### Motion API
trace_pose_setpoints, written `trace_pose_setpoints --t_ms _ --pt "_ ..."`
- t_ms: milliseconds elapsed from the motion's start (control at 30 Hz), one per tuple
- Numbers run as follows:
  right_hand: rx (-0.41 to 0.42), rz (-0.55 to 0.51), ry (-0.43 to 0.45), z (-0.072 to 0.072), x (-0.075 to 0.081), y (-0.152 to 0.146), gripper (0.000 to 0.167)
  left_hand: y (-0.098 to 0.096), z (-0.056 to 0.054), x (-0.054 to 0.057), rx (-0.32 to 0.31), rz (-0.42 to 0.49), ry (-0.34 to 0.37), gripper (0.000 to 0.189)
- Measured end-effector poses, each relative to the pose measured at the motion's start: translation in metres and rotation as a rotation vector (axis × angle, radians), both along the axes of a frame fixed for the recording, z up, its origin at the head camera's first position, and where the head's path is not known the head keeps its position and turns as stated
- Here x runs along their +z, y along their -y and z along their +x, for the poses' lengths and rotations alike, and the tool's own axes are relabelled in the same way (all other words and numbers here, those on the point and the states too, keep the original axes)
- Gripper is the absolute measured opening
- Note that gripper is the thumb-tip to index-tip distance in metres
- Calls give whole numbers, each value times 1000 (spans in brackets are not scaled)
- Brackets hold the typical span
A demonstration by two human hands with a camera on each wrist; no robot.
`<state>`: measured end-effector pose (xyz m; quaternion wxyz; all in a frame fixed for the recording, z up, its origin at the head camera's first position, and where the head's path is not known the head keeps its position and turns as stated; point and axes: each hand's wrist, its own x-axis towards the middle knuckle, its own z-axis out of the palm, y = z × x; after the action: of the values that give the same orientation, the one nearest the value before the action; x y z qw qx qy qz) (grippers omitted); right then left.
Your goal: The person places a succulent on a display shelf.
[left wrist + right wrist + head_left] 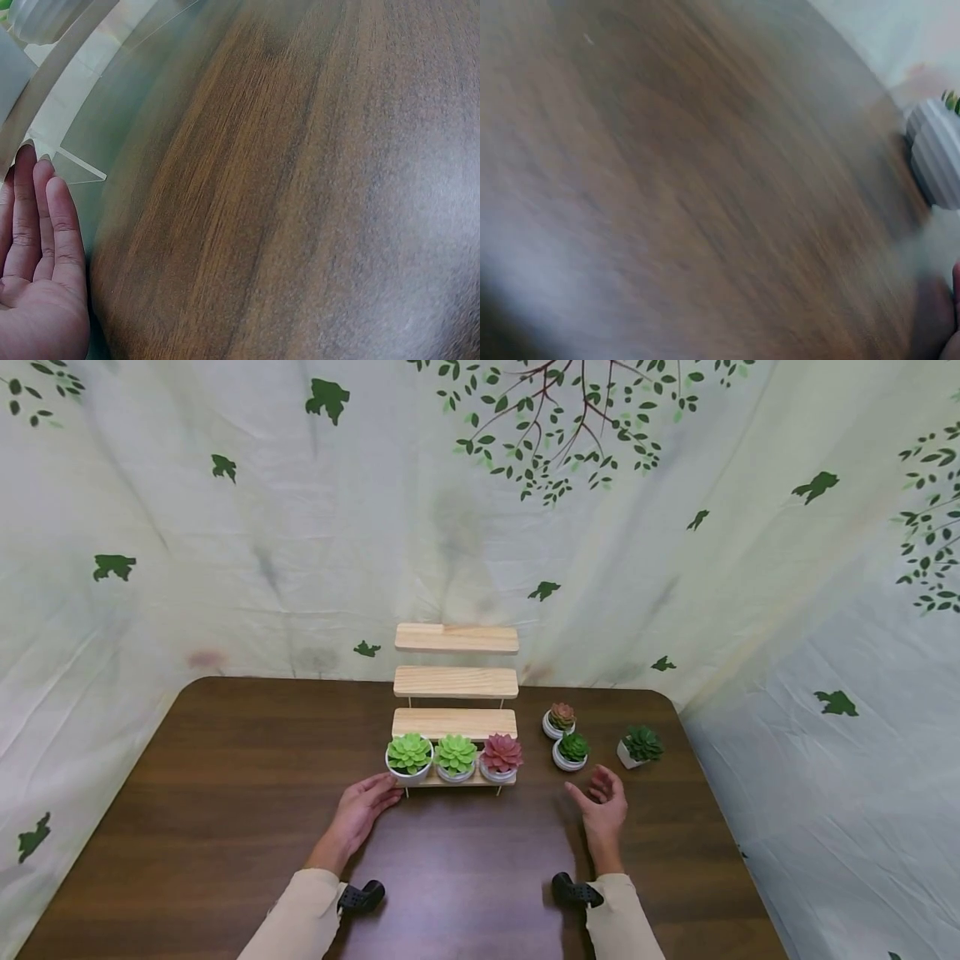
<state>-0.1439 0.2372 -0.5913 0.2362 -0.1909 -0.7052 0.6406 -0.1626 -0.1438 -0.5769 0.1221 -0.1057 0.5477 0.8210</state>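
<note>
A tiered wooden display stand (454, 722) has three potted succulents on its lowest step: a light green one (409, 753) at left, another light green one (455, 755) in the middle and a dusty red one (501, 755) at right. My left hand (358, 817) is at the left end of that step, fingertips right by the leftmost pot; its fingers (66, 225) look straight in the left wrist view. Empty, my right hand (604, 810) hovers with parted, slightly bent fingers just in front of a small dark green succulent (572, 750) in a white pot.
Behind that pot stands a reddish-brown succulent (561, 717), and farther right a dark green one (642, 744) in an angular white pot. The stand's upper steps (456, 681) hold nothing. A leaf-printed white curtain (450, 527) hangs behind the brown table (262, 760).
</note>
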Motion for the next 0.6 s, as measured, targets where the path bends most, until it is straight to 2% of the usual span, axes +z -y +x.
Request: trace_pose_setpoints --t_ms 233,600 --pt "103 -2 120 -15 4 -5 80 1 0 2 -1 16 8 15" --pt "156 38 141 -33 7 -3 83 0 -1 3 -8 4 31 13"
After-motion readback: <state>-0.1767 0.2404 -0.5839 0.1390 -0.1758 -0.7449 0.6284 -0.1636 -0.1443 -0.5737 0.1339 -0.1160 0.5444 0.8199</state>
